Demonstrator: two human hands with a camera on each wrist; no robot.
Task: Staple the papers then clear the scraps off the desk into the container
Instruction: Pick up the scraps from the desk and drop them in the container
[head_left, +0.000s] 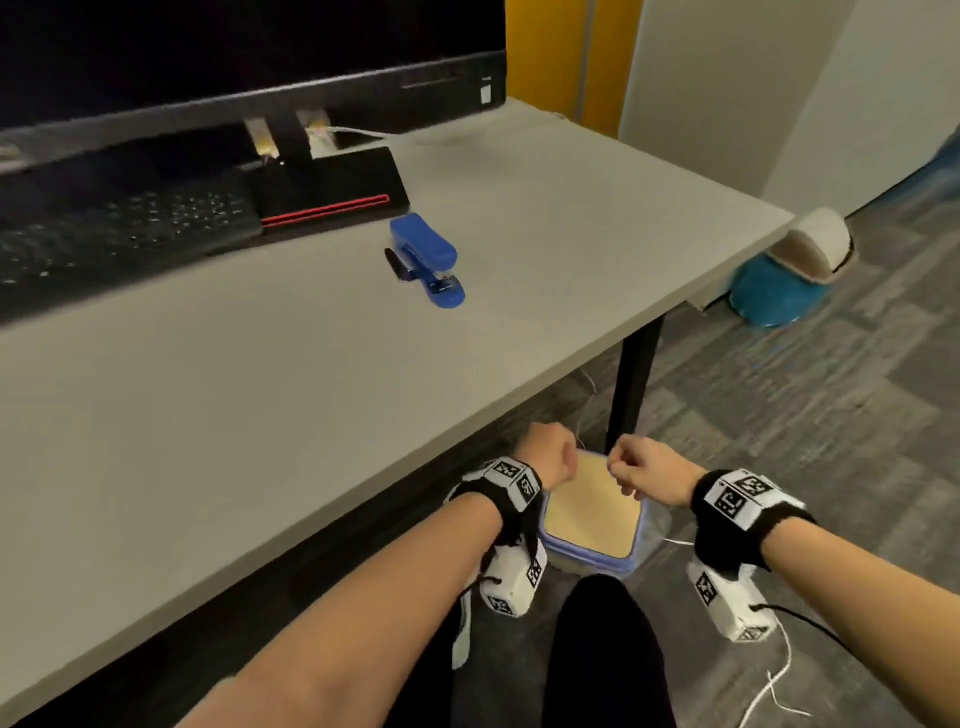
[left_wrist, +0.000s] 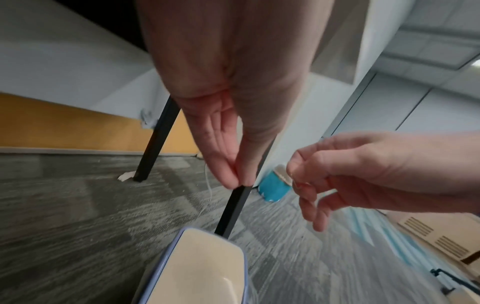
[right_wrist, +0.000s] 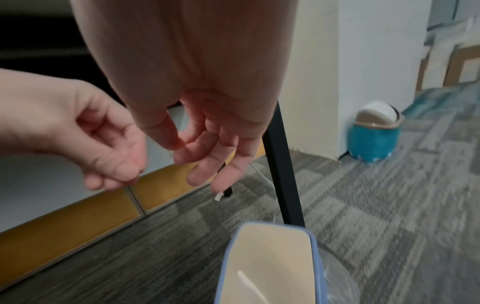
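- Both hands hang over the container (head_left: 592, 525) on the floor, just past the desk's (head_left: 311, 374) front edge near its right corner.
- The left hand (head_left: 545, 457) has thumb and fingertips (left_wrist: 228, 181) pressed together in a pinch; whether anything tiny is caught between them cannot be told.
- The right hand (head_left: 641, 470) has its fingers (right_wrist: 202, 170) hanging loosely curled and spread, thumb close to the forefinger, nothing seen in its hold.
- The container is blue-rimmed with a pale inside; a thin white sliver (right_wrist: 250, 284) lies at its bottom, likely a scrap.
- No papers show anywhere on the desk, and no scraps remain on it in the head view, though that view is soft.
- The stapler (head_left: 426, 260) sits alone towards the desk's back right, well apart from the hands, just in front of the monitor base (head_left: 327, 192); a keyboard (head_left: 119, 234) lies along the back left.
- A desk leg (head_left: 634, 384) stands just behind the container, and a teal bin (head_left: 789, 275) sits on the carpet beyond the right corner.
- Judgement: the clearing step is at its end, the hands shedding the last bits into the container.
- Next move, as I judge it: part the left fingertips fully above the opening, rub off any clinging piece, then check the desk once more.
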